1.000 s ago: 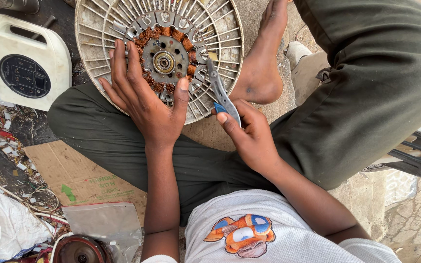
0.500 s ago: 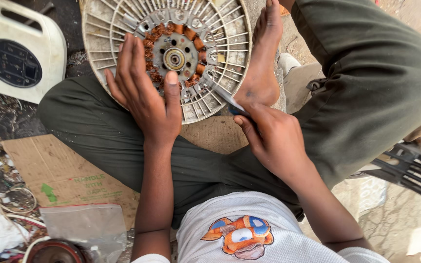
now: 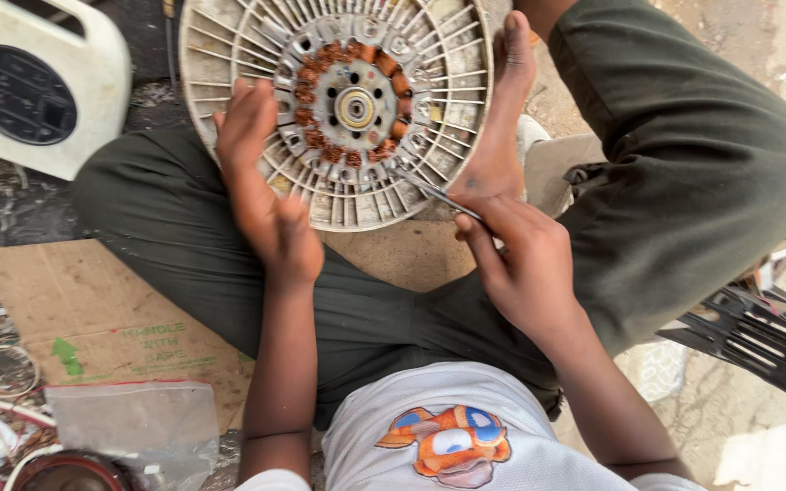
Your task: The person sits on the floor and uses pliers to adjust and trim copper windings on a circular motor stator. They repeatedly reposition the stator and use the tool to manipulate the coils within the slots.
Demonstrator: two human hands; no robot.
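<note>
The round motor part (image 3: 338, 109), a pale ribbed plastic disc with a ring of copper windings about a central hub, rests on the floor between the seated person's legs, against the bare foot (image 3: 498, 136).

Left of it stands a white plastic casing (image 3: 43, 86); below that lie a sheet of cardboard (image 3: 93, 318) and a clear plastic bag (image 3: 134, 423).

The left hand (image 3: 261, 195) has slid off the windings, which it covered half a second ago, to the disc's left rim; its fingers lie spread and flat on the ribs, holding nothing. That leaves the copper ring fully exposed.

The right hand (image 3: 520, 264), at the disc's lower right, has its fingers closed around a slim metal tool (image 3: 434, 193). Its tip has now moved in to the ribs just below the windings, so the prying appears to be shifting to this lower edge.
</note>
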